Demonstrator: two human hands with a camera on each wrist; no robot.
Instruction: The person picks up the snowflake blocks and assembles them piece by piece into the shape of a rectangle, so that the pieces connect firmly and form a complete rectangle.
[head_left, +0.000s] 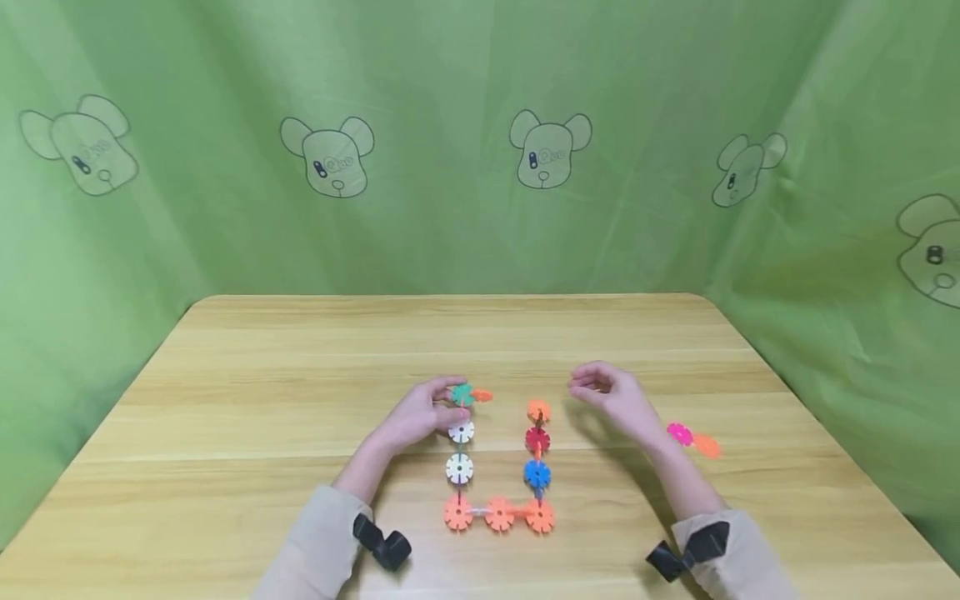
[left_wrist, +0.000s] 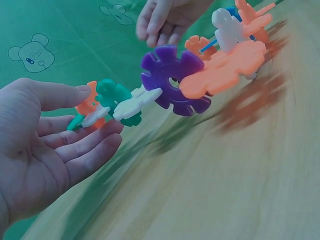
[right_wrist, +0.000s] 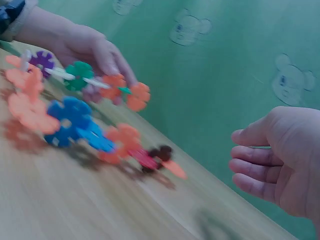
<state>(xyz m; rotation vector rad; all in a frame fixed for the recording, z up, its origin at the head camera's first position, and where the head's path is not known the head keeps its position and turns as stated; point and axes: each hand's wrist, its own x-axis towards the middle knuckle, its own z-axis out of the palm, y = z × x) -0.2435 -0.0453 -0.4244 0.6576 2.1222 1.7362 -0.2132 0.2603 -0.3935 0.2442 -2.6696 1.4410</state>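
A U-shaped chain of slotted plastic snowflake discs (head_left: 460, 468) is in front of me, its discs joined edge in slot. At its upper left end, my left hand (head_left: 422, 414) pinches the chain between thumb and fingers, close to a green disc (head_left: 462, 394) and an orange disc (head_left: 482, 396). A purple disc (left_wrist: 167, 80) shows further along that side in the left wrist view. The right side has a blue disc (head_left: 537, 474), a red disc (head_left: 537, 439) and an orange end disc (head_left: 538, 410). My right hand (head_left: 617, 403) hovers right of that end, fingers loosely bent, holding nothing.
A pink disc (head_left: 680, 434) and an orange disc (head_left: 707, 446) lie together on the wooden table (head_left: 300, 350), near my right forearm. Green cloth (head_left: 450, 233) with bear-head prints hangs behind the table and at both sides.
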